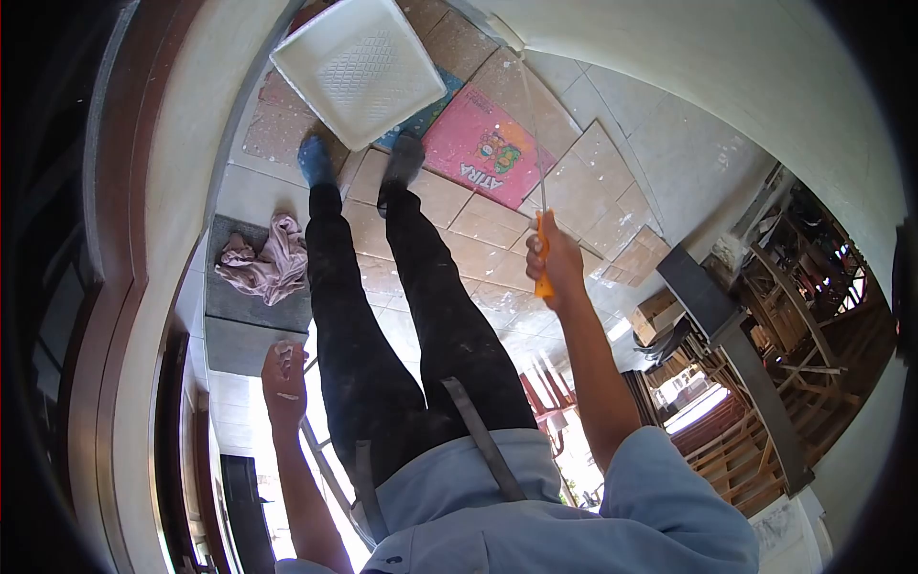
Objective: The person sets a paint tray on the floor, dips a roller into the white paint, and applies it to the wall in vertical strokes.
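My right hand is closed around the orange handle of a paint roller. From the handle a long thin metal rod runs forward to a pale roller head close to the base of the wall. My left hand hangs low on the left with its fingers curled in and white smears on them. Nothing shows in its grip. Ahead of my feet lies a white paint tray with a ribbed bottom, a thin coat of white inside.
Cardboard sheets and a pink printed box panel cover the tiled floor. A crumpled pink cloth lies on a dark step at left. Pale walls curve along both sides. Stacked wooden furniture and a dark slab stand at right.
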The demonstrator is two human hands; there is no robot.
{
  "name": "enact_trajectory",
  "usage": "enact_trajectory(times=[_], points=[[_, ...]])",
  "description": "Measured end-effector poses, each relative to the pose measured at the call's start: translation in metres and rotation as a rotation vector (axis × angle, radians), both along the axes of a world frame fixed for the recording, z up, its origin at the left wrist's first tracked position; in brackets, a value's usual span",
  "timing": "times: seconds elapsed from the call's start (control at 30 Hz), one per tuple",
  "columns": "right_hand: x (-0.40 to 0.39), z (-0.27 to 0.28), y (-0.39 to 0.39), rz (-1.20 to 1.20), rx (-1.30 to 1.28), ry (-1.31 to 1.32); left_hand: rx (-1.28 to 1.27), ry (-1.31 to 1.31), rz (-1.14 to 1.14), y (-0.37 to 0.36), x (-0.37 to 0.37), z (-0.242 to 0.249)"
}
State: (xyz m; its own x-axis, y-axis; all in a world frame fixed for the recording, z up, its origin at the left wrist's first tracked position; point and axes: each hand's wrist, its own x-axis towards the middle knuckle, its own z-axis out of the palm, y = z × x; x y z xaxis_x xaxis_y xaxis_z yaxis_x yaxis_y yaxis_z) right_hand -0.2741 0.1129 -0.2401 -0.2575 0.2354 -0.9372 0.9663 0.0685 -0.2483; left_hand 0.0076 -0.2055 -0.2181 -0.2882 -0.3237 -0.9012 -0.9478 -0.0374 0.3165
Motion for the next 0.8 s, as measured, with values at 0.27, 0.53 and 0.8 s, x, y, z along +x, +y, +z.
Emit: enact_trajectory(times=[0.27,0.53,0.8], points=[[-0.037,-0.1,-0.001,-0.007,-0.106,0.063,0.009,0.008,0.005,-0.003,-0.002,0.004],[-0.001,-0.012,0.003,0.013,0.056,-0.006,0.01,-0.009,-0.023,-0.006,-0.008,0.001],[-0.029,-0.096,0.012,-0.042,-0.118,0.073,-0.009,-0.019,-0.05,-0.009,-0.012,0.006]])
